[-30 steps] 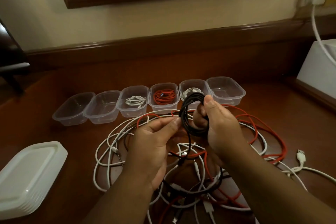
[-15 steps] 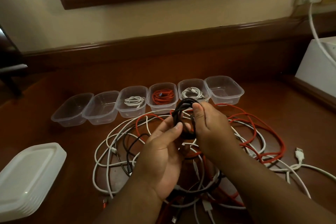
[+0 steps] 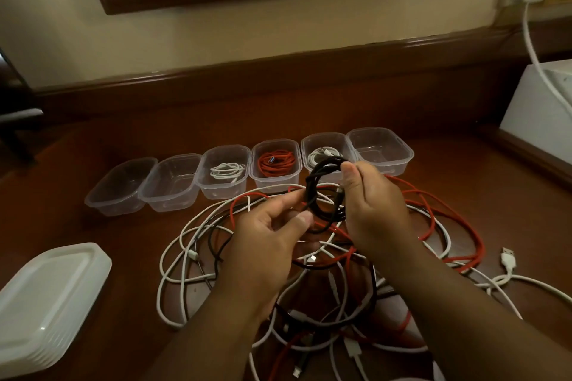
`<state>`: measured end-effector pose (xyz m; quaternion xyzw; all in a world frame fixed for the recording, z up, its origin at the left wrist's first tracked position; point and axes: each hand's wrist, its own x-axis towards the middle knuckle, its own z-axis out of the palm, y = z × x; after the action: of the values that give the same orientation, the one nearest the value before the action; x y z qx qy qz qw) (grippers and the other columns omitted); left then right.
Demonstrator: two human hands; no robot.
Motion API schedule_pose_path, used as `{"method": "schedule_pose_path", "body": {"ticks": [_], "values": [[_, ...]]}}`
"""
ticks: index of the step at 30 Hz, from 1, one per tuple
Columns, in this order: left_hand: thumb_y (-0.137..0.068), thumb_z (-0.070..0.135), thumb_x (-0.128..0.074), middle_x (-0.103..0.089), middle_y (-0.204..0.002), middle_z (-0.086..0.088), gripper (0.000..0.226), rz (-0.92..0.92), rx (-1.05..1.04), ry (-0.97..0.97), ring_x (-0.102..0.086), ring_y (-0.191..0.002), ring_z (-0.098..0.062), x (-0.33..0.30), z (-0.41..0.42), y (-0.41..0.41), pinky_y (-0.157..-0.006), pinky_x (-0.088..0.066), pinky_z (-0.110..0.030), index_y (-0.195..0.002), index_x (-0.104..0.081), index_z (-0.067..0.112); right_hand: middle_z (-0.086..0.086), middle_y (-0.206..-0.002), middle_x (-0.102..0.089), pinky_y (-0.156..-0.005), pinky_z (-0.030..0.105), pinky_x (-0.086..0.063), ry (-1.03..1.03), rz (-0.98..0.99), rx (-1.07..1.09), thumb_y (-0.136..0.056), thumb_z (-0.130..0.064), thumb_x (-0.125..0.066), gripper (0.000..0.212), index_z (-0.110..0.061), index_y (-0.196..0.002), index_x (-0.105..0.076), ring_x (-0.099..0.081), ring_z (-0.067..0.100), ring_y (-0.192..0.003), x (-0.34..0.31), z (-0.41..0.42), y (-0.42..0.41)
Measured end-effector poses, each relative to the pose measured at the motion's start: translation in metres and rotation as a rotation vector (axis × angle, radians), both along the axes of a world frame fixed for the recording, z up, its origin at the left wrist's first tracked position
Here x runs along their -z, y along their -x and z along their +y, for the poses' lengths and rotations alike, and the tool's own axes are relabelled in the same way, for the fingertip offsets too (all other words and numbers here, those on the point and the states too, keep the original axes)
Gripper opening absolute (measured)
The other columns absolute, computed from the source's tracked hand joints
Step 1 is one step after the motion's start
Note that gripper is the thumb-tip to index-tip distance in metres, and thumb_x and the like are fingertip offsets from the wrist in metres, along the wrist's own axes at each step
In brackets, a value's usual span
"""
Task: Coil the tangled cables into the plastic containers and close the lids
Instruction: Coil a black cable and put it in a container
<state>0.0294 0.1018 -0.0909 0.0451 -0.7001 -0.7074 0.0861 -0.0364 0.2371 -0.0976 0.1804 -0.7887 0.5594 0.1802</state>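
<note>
Ahead, six plastic containers [image 3: 380, 145] line the far side, the far-right one empty. Just near-left of it, the right hand [image 3: 374, 204] pinches the black coil [image 3: 325, 192] upright; the left hand [image 3: 266, 238] pinches its lower strand.

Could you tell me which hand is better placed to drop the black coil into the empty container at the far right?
The right hand. It already holds the black coil at its top, just in front of that container. The left hand only pinches the coil's lower edge, farther from it.
</note>
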Motion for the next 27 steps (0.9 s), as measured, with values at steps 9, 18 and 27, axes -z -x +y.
{"method": "schedule_pose_path", "body": {"ticks": [9,18,27], "values": [[-0.077,0.02,-0.067,-0.05,-0.06,0.0,0.029,-0.189,0.156,-0.296,-0.044,-0.053,-0.01,-0.005,-0.005,0.0,-0.05,-0.037,-0.023,-0.104,-0.069,0.009,-0.004,-0.057,-0.047,-0.043,0.025,-0.034,0.648,-0.69,-0.153,-0.102,-0.048,-0.041,0.041,-0.016,-0.079,-0.051,-0.043,0.007,-0.041,-0.014,-0.004,-0.003],[-0.064,0.024,-0.073,-0.074,-0.078,-0.007,0.016,-0.059,-0.055,-0.203,-0.067,-0.065,-0.013,0.0,0.003,0.001,-0.06,-0.052,-0.026,-0.076,-0.078,0.014,-0.001,-0.066,-0.054,-0.048,0.024,-0.045,0.728,-0.586,-0.345,-0.103,-0.041,-0.039,0.036,-0.017,-0.079,-0.054,-0.052,0.011,-0.054,-0.017,-0.007,-0.017],[-0.067,0.006,-0.068,-0.077,-0.093,-0.014,0.028,0.011,-0.19,-0.643,-0.075,-0.086,-0.018,-0.005,0.015,-0.001,-0.067,-0.058,-0.019,-0.095,-0.07,0.002,-0.024,-0.064,-0.065,-0.056,0.007,-0.045,0.298,-0.319,-0.336,-0.104,-0.024,-0.039,0.019,-0.021,-0.093,-0.054,-0.062,-0.01,-0.064,-0.012,-0.012,-0.022]]}}
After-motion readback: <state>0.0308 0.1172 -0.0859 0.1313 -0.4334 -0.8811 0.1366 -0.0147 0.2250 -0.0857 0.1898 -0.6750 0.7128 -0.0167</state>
